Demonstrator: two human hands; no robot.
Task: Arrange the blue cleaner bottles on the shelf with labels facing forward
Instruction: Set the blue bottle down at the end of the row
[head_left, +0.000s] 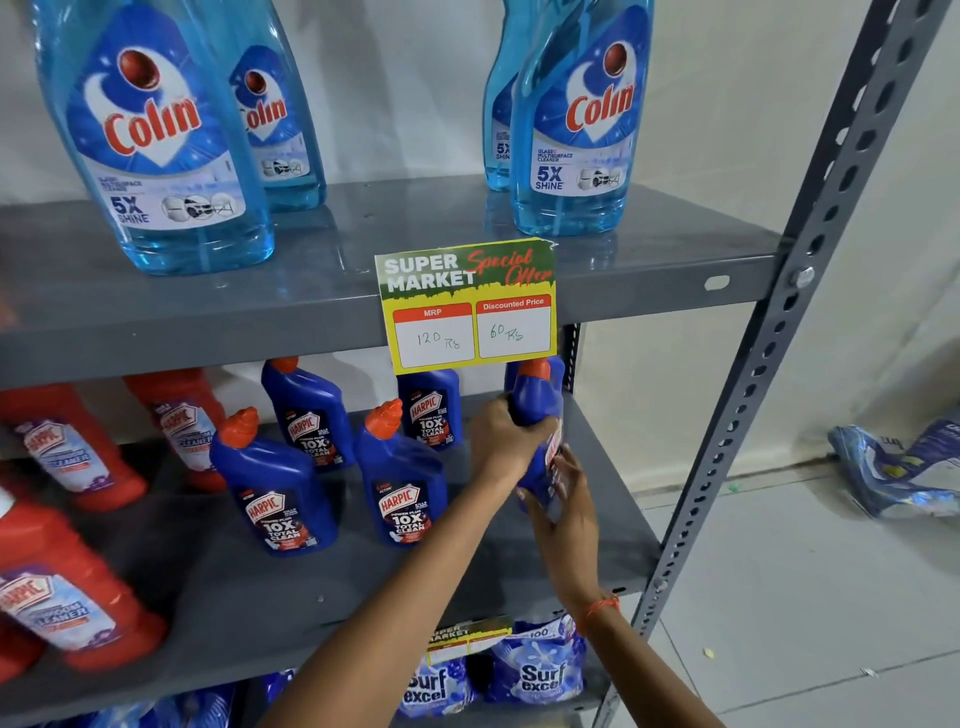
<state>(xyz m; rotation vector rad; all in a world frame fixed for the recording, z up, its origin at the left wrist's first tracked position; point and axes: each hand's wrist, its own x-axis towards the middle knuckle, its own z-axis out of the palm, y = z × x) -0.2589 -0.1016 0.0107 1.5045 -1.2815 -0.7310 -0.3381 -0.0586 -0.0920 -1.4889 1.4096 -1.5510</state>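
In the head view, a grey metal shelf (597, 525) fills most of the frame, and both hands meet at its right end, just right of centre. The left hand (506, 434) is wrapped around the upper body of a dark blue cleaner bottle (537, 402) with an orange cap, while the right hand (563, 506) cups its lower part with fingers spread against the label side. That label is turned toward the right of the frame, only its edge showing. To the left on the same shelf stand four more blue cleaner bottles (402, 488), labels facing forward, two in front and two behind. Further left, at the frame's left edge, are red bottles (67, 582). A yellow price card (470, 312) hangs from the upper shelf's front edge at centre, partly covering one rear bottle. Light blue spray bottles (576, 135) stand on the upper shelf across the top of the frame.
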